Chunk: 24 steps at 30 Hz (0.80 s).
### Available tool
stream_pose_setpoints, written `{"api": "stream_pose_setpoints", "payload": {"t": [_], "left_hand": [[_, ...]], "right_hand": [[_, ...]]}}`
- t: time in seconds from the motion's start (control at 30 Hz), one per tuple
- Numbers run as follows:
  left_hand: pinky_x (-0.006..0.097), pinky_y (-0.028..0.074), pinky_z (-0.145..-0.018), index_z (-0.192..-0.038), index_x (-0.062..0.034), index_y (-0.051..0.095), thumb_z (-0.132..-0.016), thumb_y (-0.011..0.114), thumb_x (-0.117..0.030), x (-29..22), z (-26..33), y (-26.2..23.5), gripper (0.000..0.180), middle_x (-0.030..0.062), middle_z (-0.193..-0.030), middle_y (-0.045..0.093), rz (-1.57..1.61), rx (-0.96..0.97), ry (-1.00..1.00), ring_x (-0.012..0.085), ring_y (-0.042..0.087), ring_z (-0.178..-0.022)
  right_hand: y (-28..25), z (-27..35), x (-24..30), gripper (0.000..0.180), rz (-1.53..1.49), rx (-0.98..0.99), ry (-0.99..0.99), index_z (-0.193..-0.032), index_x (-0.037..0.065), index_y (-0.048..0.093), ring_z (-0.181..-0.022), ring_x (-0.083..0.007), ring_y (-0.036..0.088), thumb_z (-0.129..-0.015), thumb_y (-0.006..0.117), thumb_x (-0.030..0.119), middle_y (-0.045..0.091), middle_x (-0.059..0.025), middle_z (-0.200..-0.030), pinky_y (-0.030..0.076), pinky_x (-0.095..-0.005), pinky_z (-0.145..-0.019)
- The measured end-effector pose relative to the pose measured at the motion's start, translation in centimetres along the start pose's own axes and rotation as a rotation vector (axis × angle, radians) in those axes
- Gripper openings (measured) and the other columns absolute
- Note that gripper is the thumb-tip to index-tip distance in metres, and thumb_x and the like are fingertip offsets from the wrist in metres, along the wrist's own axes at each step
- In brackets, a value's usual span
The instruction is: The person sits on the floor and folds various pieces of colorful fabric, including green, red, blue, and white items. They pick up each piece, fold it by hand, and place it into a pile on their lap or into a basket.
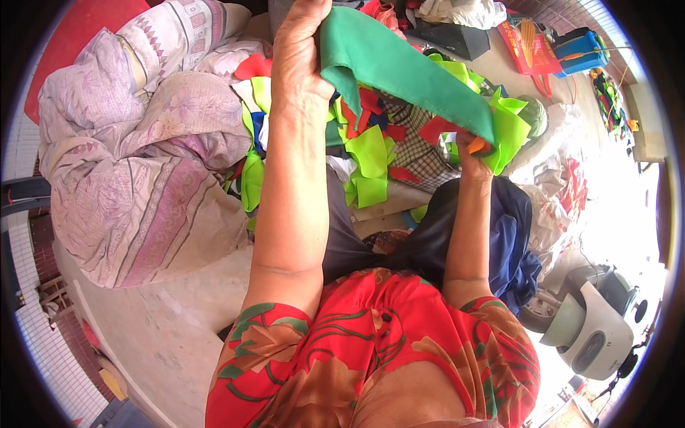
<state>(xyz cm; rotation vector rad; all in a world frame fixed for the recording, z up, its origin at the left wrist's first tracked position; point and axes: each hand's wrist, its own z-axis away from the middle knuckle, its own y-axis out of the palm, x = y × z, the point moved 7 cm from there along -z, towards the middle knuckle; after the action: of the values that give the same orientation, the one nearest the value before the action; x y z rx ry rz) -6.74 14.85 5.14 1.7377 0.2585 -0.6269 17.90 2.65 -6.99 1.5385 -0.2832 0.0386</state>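
A long strip of green cloth stretches between my hands, raised above my lap. My left hand, partly cut off at the top edge, is closed on its left end, where a corner folds and hangs down. At the lower right end, my right hand is closed on the strip; the cloth hides most of its fingers. Lime-green cloth pieces and a bit of orange cloth are bunched at that hand. Below the strip lie several lime-green scraps and red scraps on checked cloth.
A large bundle wrapped in pale patterned cloth fills the left side. At the upper right are a red bag and a blue container. White plastic bags lie to the right, above a grey and white machine.
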Motion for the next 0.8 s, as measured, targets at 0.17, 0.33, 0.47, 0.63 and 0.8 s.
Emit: {"api": "stream_pose_setpoints", "payload": {"t": [0.17, 0.33, 0.47, 0.63, 0.8], "left_hand": [[0.039, 0.057, -0.067, -0.102, -0.0087, 0.061, -0.084, 0.062, -0.007, 2.0, -0.3, 0.1, 0.018, 0.0020, -0.085, 0.066, 0.216, 0.064, -0.118, 0.0203, 0.066, -0.074], [0.034, 0.057, -0.068, -0.100, -0.0038, 0.059, -0.086, 0.060, -0.009, 5.0, 0.2, 2.5, 0.014, 0.0050, -0.086, 0.065, 0.246, 0.219, -0.240, 0.0201, 0.066, -0.076], [0.029, 0.055, -0.070, -0.101, -0.0056, 0.058, -0.088, 0.059, -0.014, 5.4, 1.0, 4.2, 0.015, 0.0068, -0.090, 0.063, 0.098, 0.256, -0.218, 0.0175, 0.064, -0.080], [0.028, 0.051, -0.073, -0.100, -0.0078, 0.060, -0.086, 0.060, -0.015, 4.0, 0.8, 2.2, 0.015, 0.0045, -0.084, 0.064, 0.032, -0.009, -0.039, 0.0155, 0.062, -0.078], [0.032, 0.051, -0.070, -0.095, -0.0048, 0.058, -0.087, 0.056, -0.024, 3.5, 0.2, 0.8, 0.021, 0.0085, -0.084, 0.064, -0.006, -0.042, -0.062, 0.0196, 0.063, -0.075]], "right_hand": [[1.3, -1.4, -2.3, 0.047, 0.577, 0.116, -0.102, -0.130, 0.006, 0.036, -0.082, -0.0200, 0.061, -0.088, 0.051, 0.022, 0.054, -0.0117, -0.108, 0.054, -0.0304, -0.069], [5.9, 0.3, -10.5, 0.076, 0.601, 0.124, 0.312, -0.137, 0.008, 0.031, -0.095, -0.0170, 0.061, -0.069, 0.066, 0.000, 0.056, -0.0093, -0.116, 0.049, -0.0313, -0.085], [5.5, 0.7, -12.6, 0.050, 0.653, 0.048, 0.377, -0.114, 0.006, 0.054, -0.093, -0.0161, 0.059, -0.067, 0.070, 0.001, 0.061, -0.0034, -0.102, 0.048, -0.0304, -0.085], [6.7, -1.2, -5.4, 0.039, 0.870, -0.009, 0.065, -0.108, 0.002, 0.059, -0.088, -0.0185, 0.063, -0.070, 0.067, 0.005, 0.065, -0.0065, -0.098, 0.052, -0.0334, -0.080], [9.7, -3.7, 7.9, 0.020, 0.936, -0.151, -0.385, -0.090, -0.001, 0.064, -0.076, -0.0195, 0.062, -0.077, 0.063, 0.014, 0.065, -0.0095, -0.087, 0.051, -0.0318, -0.073]]}}
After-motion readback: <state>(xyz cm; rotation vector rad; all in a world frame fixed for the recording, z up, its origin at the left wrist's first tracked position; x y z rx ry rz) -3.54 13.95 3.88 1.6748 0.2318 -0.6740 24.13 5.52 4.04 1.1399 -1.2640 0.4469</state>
